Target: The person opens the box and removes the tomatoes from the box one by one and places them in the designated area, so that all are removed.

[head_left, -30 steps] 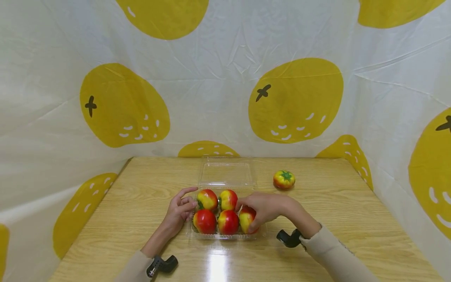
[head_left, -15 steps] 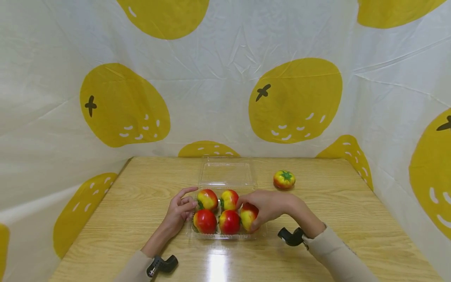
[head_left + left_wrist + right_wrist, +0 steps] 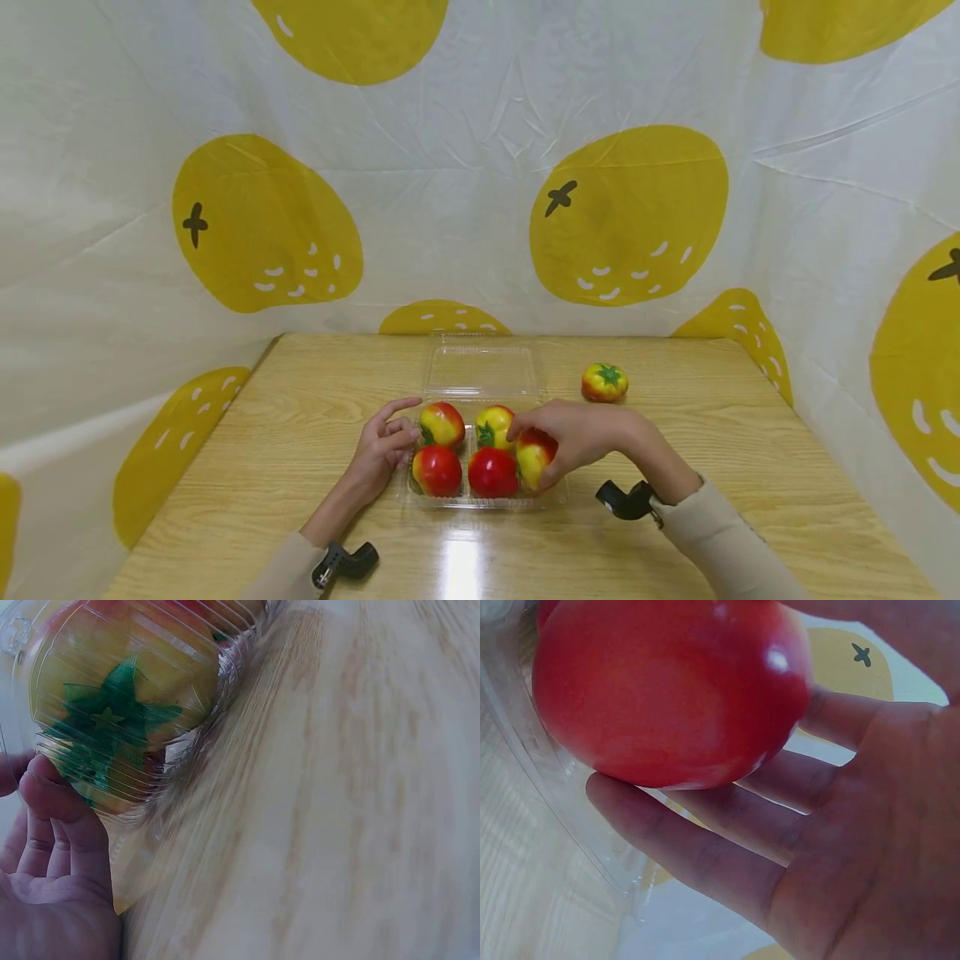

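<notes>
A clear plastic clamshell box (image 3: 465, 503) lies on the table with its lid (image 3: 483, 367) laid back. Inside are several red-and-yellow tomatoes, among them a back left one (image 3: 444, 423), a back middle one (image 3: 495, 427) and two red ones in front. My right hand (image 3: 577, 437) holds another tomato (image 3: 534, 463) over the box's right end, thumb in front and fingers behind; its red side (image 3: 671, 690) fills the right wrist view. My left hand (image 3: 378, 450) pinches the box's left rim between thumb and forefinger, next to a tomato (image 3: 112, 712) with a green star-shaped calyx.
One more tomato (image 3: 604, 382) sits on the wooden table (image 3: 300, 417), behind and right of the box. A white cloth (image 3: 450, 208) printed with yellow fruit hangs behind and at both sides.
My right hand has shifted slightly right and up with its tomato. The back middle tomato has turned, showing more green calyx, and the front middle one has edged right. My left hand stays put.
</notes>
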A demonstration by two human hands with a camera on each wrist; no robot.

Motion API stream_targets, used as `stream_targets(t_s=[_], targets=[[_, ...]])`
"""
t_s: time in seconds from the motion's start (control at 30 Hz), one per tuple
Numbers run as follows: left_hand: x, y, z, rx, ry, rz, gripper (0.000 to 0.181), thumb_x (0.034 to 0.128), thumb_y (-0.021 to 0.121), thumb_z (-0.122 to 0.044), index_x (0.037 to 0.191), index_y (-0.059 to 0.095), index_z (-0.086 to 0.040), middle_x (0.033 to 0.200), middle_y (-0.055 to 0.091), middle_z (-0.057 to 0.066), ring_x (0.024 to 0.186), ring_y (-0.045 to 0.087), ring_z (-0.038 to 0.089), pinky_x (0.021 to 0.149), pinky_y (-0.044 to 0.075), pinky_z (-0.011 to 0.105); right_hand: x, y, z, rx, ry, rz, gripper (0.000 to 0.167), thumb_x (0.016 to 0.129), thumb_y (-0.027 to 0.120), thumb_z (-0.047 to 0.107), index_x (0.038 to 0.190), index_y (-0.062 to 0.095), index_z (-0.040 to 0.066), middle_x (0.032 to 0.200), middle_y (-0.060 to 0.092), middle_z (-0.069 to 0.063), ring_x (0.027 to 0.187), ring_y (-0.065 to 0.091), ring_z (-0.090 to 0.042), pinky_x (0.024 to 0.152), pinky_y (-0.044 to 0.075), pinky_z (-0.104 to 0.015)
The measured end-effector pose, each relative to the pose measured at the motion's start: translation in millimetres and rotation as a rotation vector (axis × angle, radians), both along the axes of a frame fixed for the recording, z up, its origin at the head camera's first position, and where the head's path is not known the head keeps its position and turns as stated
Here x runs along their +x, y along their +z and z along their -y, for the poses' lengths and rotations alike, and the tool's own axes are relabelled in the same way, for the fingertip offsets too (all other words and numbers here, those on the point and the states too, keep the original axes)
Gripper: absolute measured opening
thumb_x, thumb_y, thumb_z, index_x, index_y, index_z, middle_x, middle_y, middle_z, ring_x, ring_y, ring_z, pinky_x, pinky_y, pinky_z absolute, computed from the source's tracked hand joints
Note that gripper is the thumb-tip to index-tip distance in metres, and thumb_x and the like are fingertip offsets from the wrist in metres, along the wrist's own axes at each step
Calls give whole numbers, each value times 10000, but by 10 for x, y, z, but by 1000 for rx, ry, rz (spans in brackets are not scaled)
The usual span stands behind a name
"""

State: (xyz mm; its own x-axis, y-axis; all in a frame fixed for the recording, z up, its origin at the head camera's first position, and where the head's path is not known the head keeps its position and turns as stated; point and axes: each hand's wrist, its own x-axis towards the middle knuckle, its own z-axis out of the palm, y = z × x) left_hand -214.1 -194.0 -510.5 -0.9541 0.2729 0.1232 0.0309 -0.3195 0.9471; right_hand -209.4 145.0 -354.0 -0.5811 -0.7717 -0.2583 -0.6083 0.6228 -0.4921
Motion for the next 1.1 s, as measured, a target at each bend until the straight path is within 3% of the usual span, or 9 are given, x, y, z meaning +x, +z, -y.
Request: stream_targets(t_s=[0.37, 0.63, 0.87, 1.1], targets=[[-4, 6, -9, 8, -2, -11, 536, 985, 564, 22, 1489, 383, 40, 754, 606, -62, 511, 484, 60, 471, 440, 165, -25, 44, -72, -23, -2, -32, 546, 796, 850, 235, 1297, 645, 168, 1168, 652, 106, 1033, 591, -92, 954, 529, -325], [4, -10, -6, -4, -6, -25, 547, 986, 563, 25, 1498, 372, 51, 746, 590, -66, 519, 504, 51, 482, 451, 160, -24, 43, -150, -69, 4, -52, 540, 827, 822, 221, 1326, 631, 139, 1202, 659, 69, 991, 586, -86, 903, 528, -291], [7, -7, -4, -14, -1, -21, 537, 988, 563, 17, 1494, 381, 41, 749, 592, -68, 521, 498, 47, 485, 453, 156, -21, 24, -255, -179, -29, -49, 557, 850, 818, 227, 1354, 608, 120, 1222, 672, 42, 975, 602, -86, 849, 540, -280], [3, -6, -3, -17, -2, -19, 542, 989, 564, 16, 1497, 378, 41, 753, 594, -66, 526, 498, 53, 490, 456, 155, -39, -40, -367, -306, -45, -23, 552, 888, 801, 213, 1390, 585, 135, 1293, 665, 21, 1056, 631, -89, 922, 565, -288]])
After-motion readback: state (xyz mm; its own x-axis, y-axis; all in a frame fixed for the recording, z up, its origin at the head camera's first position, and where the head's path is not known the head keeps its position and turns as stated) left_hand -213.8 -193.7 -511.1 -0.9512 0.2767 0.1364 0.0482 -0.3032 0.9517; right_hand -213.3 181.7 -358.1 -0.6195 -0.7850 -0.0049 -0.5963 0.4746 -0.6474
